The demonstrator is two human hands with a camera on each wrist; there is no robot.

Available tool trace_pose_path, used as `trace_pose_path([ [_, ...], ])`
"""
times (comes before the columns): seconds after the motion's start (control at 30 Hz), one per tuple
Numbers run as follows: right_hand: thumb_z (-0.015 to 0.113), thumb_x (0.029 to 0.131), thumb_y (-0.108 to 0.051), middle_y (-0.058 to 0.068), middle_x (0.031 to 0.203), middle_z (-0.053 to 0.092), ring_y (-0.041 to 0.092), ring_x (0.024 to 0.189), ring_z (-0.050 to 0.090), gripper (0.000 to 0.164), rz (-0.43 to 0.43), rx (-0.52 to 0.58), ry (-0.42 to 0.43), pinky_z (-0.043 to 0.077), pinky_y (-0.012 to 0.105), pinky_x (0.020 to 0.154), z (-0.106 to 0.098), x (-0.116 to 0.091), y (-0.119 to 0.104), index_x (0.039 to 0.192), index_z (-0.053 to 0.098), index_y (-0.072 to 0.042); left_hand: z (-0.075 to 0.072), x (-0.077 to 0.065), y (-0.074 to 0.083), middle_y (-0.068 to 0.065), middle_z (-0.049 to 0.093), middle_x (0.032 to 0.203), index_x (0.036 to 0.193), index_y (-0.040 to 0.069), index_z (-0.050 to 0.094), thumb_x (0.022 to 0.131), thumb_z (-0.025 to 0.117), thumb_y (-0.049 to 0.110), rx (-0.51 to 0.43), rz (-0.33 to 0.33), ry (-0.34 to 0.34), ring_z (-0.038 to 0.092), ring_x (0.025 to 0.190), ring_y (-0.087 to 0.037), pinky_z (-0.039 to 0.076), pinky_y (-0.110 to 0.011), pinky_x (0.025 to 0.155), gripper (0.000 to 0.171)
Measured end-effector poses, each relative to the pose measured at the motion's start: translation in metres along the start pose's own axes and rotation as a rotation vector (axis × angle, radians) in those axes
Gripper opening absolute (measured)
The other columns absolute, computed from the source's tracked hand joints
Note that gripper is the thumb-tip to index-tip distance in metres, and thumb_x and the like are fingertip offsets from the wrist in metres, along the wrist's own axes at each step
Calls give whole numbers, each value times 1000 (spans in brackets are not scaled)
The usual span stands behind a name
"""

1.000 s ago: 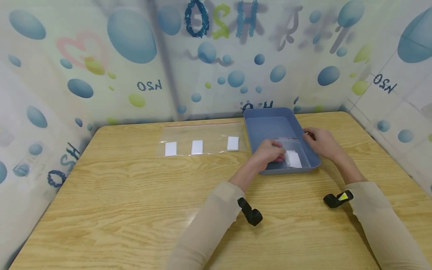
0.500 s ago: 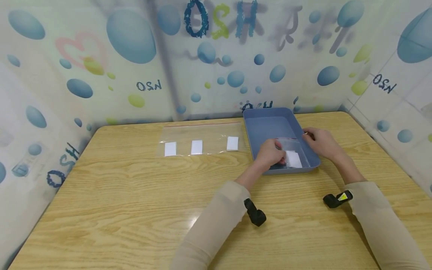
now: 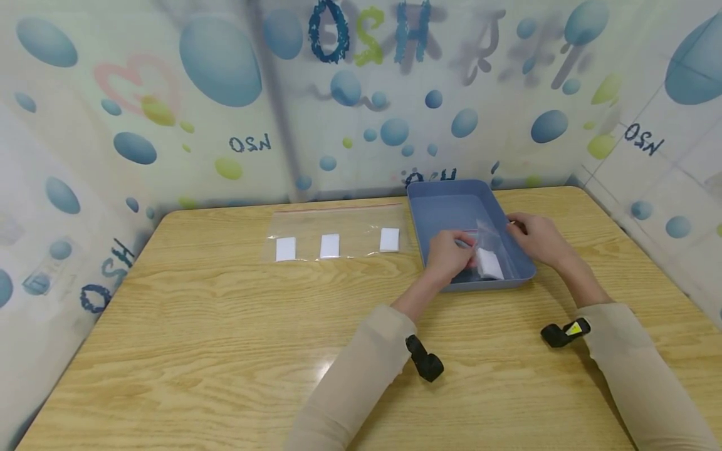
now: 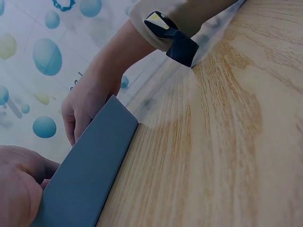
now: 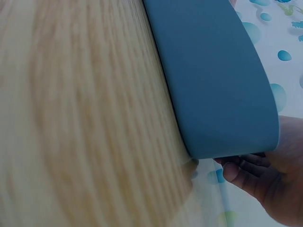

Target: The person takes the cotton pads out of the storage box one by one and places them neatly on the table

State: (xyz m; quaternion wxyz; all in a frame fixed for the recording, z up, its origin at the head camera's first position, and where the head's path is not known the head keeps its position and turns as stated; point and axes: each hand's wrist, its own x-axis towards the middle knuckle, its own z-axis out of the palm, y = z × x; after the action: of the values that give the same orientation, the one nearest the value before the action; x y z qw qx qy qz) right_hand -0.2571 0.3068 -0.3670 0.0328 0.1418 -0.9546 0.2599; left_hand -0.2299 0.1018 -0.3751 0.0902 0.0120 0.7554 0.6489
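In tray [image 3: 455, 210], bag [image 3: 489, 255] risen (partly).

At two o'clock on the desk [image 3: 225, 326] sits a shallow blue-grey tray [image 3: 451, 210]; towards its five o'clock corner I see a clear bag [image 3: 489, 238] of white pieces [image 3: 489, 265], film tilted up.

The setting was a small enclosed work area, its wider premises indeterminable. Pale wall coverings [image 3: 186, 172], printed with blue and green bubbles [image 3: 220, 62], lettering [image 3: 412, 31] and a pink heart [image 3: 103, 76], enclosed a wood-grain counter [image 3: 214, 313] at the back and both sides.
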Motion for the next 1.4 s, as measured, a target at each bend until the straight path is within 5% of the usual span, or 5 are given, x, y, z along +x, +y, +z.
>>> trace_pose_path([
  [0.3,48,107,-11,14,82,61,21,66,48,37,5,-8,12,40,35,60,1,0,0,128,55,18,-2,-1,0,-4,66,62,86,-4,75,92,68,-5,-27,81,36,62,52,-12,54,-23,53,8],
  [0.63,48,105,-9,15,81,61,23,67,50,35,3,-14,26,40,34,60,1,-1,2,127,56,18,-3,-3,1,-4,68,67,90,-2,77,93,71,1,-61,80,28,73,67,-25,61,-33,65,8],
  [1.17,48,107,-12,14,81,61,22,67,49,38,8,-19,17,40,36,61,2,1,2,128,55,18,-13,-7,5,-4,70,72,90,-2,78,92,72,-1,-178,101,3,71,63,-20,61,-44,74,6],
  [1.4,46,107,-12,18,85,63,21,67,49,39,15,-7,0,41,35,61,1,2,2,130,53,19,-26,-13,7,-18,72,85,96,-7,76,93,69,-5,-240,119,-45,67,63,-16,61,-46,77,8],
])
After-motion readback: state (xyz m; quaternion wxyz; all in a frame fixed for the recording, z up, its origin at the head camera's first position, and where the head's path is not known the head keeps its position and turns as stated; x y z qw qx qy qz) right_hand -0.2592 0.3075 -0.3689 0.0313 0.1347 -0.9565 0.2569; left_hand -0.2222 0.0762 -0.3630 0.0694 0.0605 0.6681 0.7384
